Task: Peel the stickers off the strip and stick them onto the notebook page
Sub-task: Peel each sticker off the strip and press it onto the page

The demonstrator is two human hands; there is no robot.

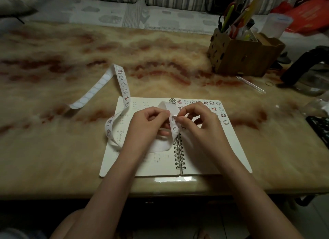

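Left hand (147,122), right hand (195,122) pinch strip (122,82) (looped) — over notebook (160,167).

white strip (122,84) w/ cartoon stickers, beige-red marbled table (71,60)

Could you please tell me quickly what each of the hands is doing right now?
Left hand: closed, pinching the sticker strip.
Right hand: closed, fingertips pinching a sticker on that strip.
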